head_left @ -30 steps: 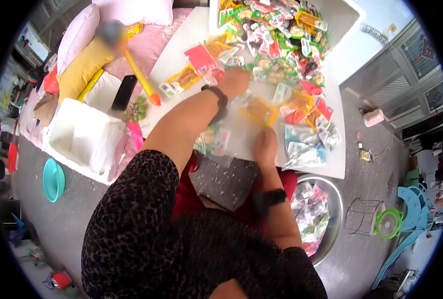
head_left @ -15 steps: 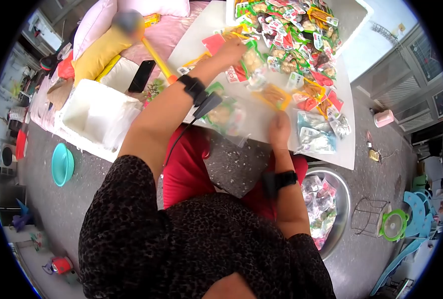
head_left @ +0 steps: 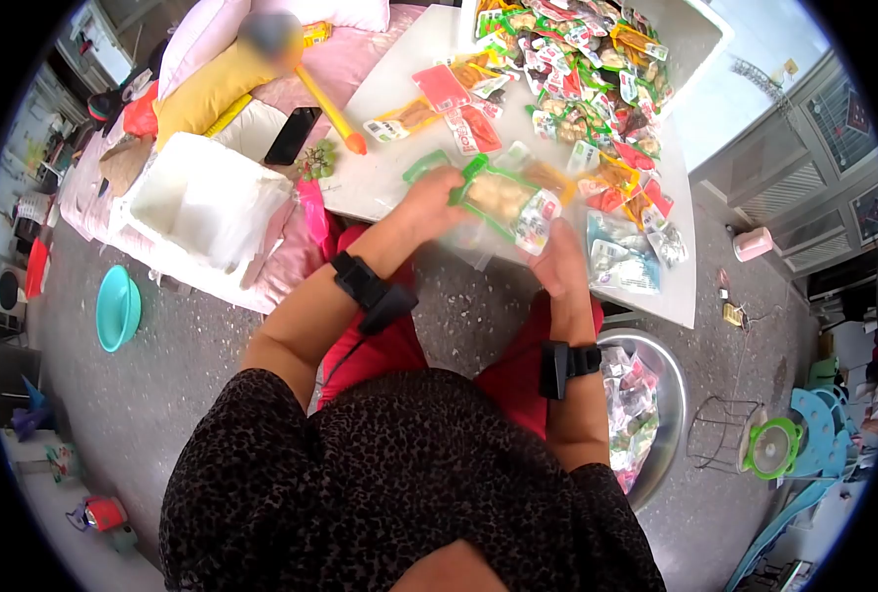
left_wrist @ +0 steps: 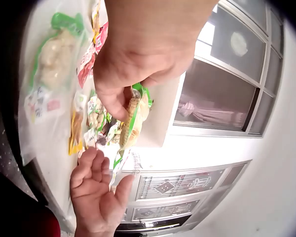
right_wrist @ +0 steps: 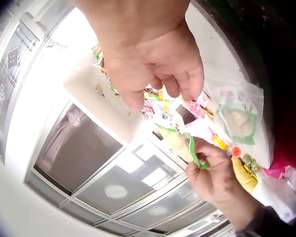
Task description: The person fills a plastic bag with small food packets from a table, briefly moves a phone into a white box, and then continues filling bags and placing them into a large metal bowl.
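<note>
My left hand (head_left: 431,202) pinches a green-edged clear snack packet (head_left: 498,195) by its green end, above the near part of the table. The packet holds pale, lumpy pieces; its white label end points toward my right hand (head_left: 561,259). In the left wrist view the right hand (left_wrist: 98,197) has its palm up, thumb apart and fingers loosely bent, right beside the packet's lower end. A clear plastic bag (left_wrist: 29,133) with another green-edged packet lies at the table's near edge. Just past the right fingertips is a yellow-edged packet (left_wrist: 76,131).
A white foam box (head_left: 700,49) heaped with packets stands at the back of the table (head_left: 380,183). Red and yellow packets (head_left: 441,89) lie left; blue-white packets (head_left: 621,261) lie right. A metal basin (head_left: 671,395) of packets sits on the floor. Another foam box (head_left: 152,192) rests on the bed.
My left hand reached across to the packets at the far side, picked up the green-edged packet and brought it back toward the right hand. The right hand has stayed near the table's front edge.
</note>
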